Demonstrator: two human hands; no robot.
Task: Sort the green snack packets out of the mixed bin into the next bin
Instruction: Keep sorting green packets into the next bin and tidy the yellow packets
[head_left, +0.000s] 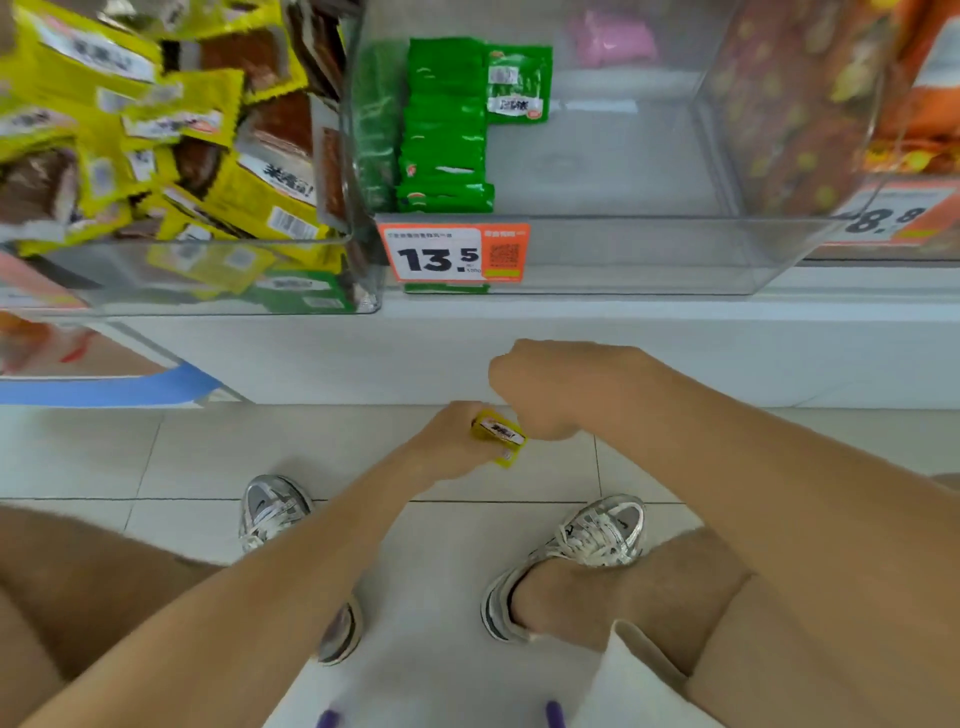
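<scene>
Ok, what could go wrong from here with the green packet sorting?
The left hand holds a small yellow packet, not a green one; dropped into the clear plastic middle bin, it would contaminate the stacked green snack packets. A green packet lies low in the clear mixed bin beneath yellow packets, so it may be missed.

orange price tag (453, 254) on clear bin (649, 254) reading 13.5, neighbouring tag (893, 215) perhaps 8.8
</scene>
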